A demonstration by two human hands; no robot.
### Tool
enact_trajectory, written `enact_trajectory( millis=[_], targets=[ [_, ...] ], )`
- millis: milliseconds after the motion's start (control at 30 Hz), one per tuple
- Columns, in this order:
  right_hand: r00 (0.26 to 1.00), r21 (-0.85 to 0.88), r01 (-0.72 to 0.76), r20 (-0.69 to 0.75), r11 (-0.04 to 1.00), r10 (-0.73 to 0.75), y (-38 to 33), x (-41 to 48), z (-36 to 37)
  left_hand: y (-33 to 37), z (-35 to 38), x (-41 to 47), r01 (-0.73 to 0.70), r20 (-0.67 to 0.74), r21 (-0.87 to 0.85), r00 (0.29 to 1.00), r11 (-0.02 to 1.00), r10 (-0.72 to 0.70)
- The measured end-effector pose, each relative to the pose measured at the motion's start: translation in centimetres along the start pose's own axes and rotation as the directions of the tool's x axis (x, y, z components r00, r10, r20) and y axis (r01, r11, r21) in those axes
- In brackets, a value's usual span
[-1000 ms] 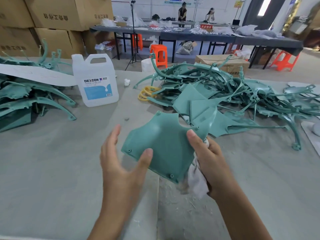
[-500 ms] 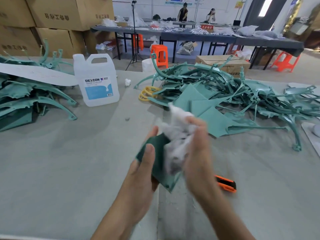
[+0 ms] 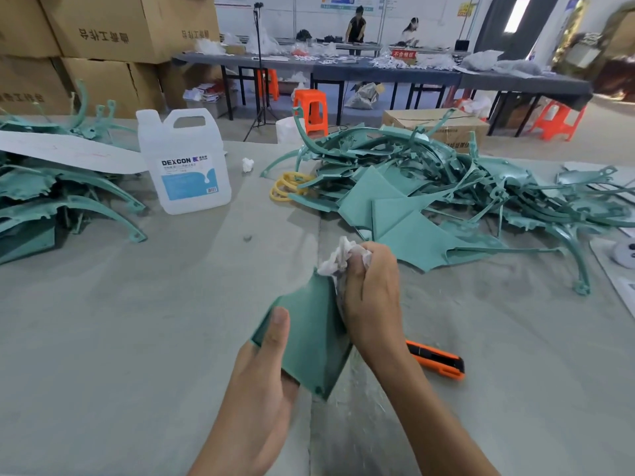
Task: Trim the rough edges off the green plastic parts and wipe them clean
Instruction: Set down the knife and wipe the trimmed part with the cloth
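I hold a flat green plastic part [image 3: 311, 334] tilted above the grey table. My left hand [image 3: 261, 383] grips its lower left corner, thumb on the top face. My right hand [image 3: 372, 300] clutches a crumpled white cloth [image 3: 338, 257] and presses it against the part's upper right edge. An orange utility knife [image 3: 436, 360] lies on the table just right of my right wrist. A large tangle of green parts [image 3: 429, 187] sits behind my hands, to the right.
A white DEXCON jug [image 3: 185, 163] stands at the back left. More green parts [image 3: 51, 197] are stacked at the far left under a white sheet. Yellow rings [image 3: 285, 187] lie by the pile. Cardboard boxes, tables and orange stools stand beyond the table.
The part went from flat and face-up to tilted on edge. My right hand brought the cloth over it and now rubs along its upper right edge. The knife came into view.
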State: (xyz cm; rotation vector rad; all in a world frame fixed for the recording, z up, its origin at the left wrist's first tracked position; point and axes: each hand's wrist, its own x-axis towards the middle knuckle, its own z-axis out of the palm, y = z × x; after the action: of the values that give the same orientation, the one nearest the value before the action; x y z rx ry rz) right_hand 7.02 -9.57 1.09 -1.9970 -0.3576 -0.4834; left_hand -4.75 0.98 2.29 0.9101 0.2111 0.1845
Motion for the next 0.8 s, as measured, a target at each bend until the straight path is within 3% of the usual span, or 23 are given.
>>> enact_trajectory(
  millis=[100,200,300,400,467,600,700,800],
  targets=[
    [0.981,0.124,-0.19,-0.02,0.974,0.194,0.5,0.4,-0.3,-0.5,-0.2,-0.3,-0.003,-0.018,0.103,1.0,0.995,0.005],
    [0.915,0.333,-0.321,-0.131,0.886,0.381,0.8,2.4,-2.1,-0.3,-1.3,-0.6,-0.004,-0.099,0.074,0.995,0.997,0.011],
    [0.941,0.381,-0.239,-0.135,0.893,0.309,0.8,2.8,-3.2,0.8,-2.1,-0.7,0.011,-0.124,-0.007,0.992,1.0,-0.012],
    [0.988,0.231,-0.092,0.145,0.969,0.06,0.8,0.7,-2.2,1.8,-2.4,-1.0,0.025,-0.106,-0.082,0.994,0.996,-0.034],
    [0.975,0.123,-0.03,0.221,0.992,0.002,1.9,0.9,-2.2,2.6,-2.6,-1.7,0.018,-0.075,-0.076,0.997,0.997,-0.024],
    [0.992,-0.223,-0.006,0.121,0.975,0.034,4.6,4.7,-3.9,4.9,-3.8,-3.6,-0.024,-0.098,-0.058,0.995,0.998,0.018],
    [1.0,-0.24,0.016,0.0,0.971,-0.016,5.9,6.0,-5.5,5.7,-4.9,-3.9,-0.06,-0.171,-0.005,0.984,0.998,0.058],
    [0.999,-0.278,0.023,-0.033,0.96,-0.033,7.2,5.7,-7.2,5.6,-5.6,-3.5,-0.107,-0.205,0.043,0.972,0.993,0.114]
  ],
)
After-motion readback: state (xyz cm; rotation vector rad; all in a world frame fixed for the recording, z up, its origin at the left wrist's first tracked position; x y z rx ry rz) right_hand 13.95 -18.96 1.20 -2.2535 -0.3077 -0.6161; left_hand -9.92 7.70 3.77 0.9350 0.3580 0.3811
